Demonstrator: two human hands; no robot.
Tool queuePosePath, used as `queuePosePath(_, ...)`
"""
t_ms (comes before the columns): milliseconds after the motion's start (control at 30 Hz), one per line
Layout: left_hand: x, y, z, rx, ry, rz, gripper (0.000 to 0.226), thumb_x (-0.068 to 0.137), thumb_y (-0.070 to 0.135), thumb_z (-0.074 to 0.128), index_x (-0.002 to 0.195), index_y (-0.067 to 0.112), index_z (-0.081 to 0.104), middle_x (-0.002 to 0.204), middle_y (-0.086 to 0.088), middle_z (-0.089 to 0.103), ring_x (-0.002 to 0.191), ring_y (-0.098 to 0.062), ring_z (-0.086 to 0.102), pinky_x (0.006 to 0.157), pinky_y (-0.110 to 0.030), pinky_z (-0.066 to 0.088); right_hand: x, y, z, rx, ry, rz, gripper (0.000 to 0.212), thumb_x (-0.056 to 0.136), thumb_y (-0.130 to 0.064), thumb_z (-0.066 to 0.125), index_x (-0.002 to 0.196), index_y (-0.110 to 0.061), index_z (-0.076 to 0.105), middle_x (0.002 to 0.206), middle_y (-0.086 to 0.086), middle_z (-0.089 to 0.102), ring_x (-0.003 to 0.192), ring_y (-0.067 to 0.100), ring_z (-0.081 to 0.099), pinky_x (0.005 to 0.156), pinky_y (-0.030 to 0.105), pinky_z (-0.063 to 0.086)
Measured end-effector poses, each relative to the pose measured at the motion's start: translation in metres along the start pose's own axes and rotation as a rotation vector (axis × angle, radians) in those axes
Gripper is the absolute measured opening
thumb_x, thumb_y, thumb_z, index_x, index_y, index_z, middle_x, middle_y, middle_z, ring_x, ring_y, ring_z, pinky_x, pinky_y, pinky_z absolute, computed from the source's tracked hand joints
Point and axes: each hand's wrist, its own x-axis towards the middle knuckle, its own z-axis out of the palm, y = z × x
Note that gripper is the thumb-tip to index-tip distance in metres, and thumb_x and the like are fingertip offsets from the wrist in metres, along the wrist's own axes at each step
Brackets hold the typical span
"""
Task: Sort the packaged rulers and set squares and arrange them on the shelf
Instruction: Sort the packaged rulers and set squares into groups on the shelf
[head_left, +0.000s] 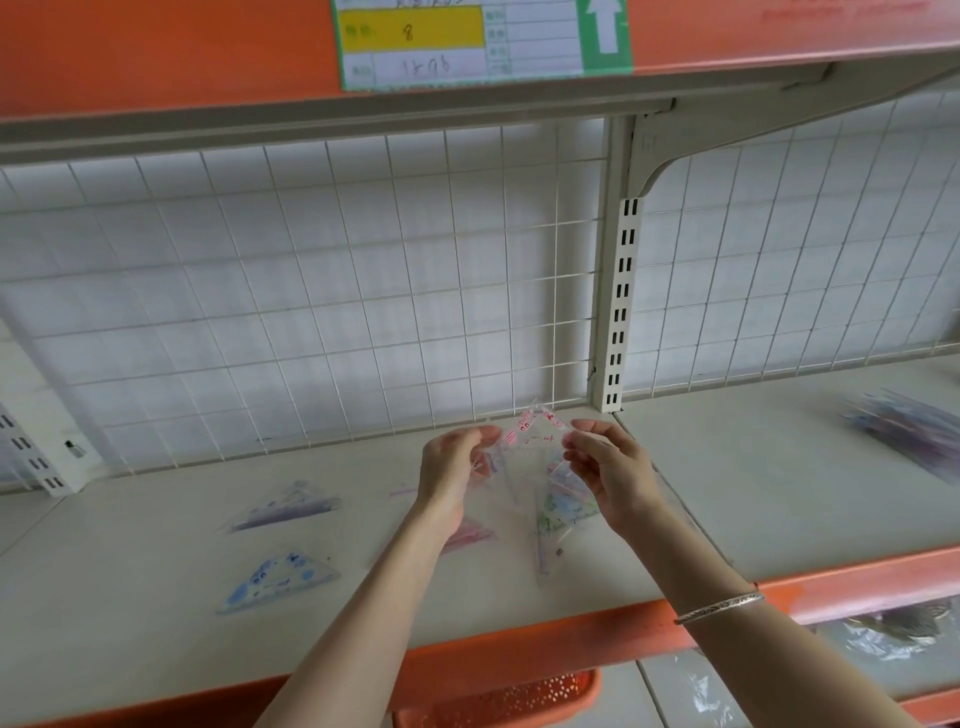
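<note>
The red-printed set square packet (527, 435) is held above the shelf (156, 613), apex up, its long edge running from hand to hand. The left hand (454, 467) and right hand (610, 470) are equally near, and each pinches one end with curled fingers (584, 432). The blue set square packet (280, 577) lies off to the left.

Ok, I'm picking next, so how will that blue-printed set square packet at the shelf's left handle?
The blue-printed set square packet lies flat on the shelf, so lifting an edge may be fiddly. Its clear glossy wrap probably slides easily. It looks thin, likely light and fairly stiff.
</note>
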Motion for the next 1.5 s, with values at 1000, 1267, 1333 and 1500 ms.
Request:
queuePosePath(1000,0.004,0.039,-0.197,0.384,0.447,0.252,0.018,0.084,0.001,0.059,0.087,0.011,0.074,0.048,0.008,0.056,0.040,0.002,0.048,0.055,-0.015,0.044,-0.014,0.039,0.103,-1.144,-0.517,-0.344,0.030,0.074,-0.008,0.079,0.102,-0.002,0.072,0.068,-0.002,0.067,0.049,-0.004,0.058,0.057,0.005,0.046)
queuePosePath(1267,0.003,0.030,-0.154,0.338,0.359,0.223,0.021,0.086,0.006,0.057,0.098,0.011,0.074,0.078,0.006,0.066,0.043,0.006,0.053,0.061,-0.020,0.050,-0.024,0.038,0.076,-1.249,-0.557,-0.333,0.027,0.074,-0.015,0.080,0.100,-0.012,0.074,0.078,-0.003,0.068,0.067,0.006,0.059,0.062,0.006,0.045)
queuePosePath(1333,0.003,0.028,-0.145,0.308,0.345,0.212,0.021,0.086,0.008,0.059,0.098,0.013,0.075,0.080,0.004,0.067,0.044,0.005,0.054,0.068,-0.033,0.054,-0.026,0.041,0.073,-1.261,-0.562,-0.340,0.026,0.074,-0.016,0.079,0.100,-0.013,0.074,0.078,-0.004,0.067,0.068,0.008,0.057,0.061,0.010,0.043)
queuePosePath(1500,0.002,0.023,-0.128,0.281,0.333,0.241,0.022,0.084,0.004,0.056,0.090,0.016,0.073,0.089,-0.004,0.069,0.043,0.004,0.052,0.056,-0.016,0.045,-0.026,0.044,0.058,-1.326,-0.532,-0.371,0.025,0.074,-0.019,0.079,0.098,-0.016,0.074,0.084,-0.006,0.062,0.065,-0.002,0.050,0.060,0.008,0.039)
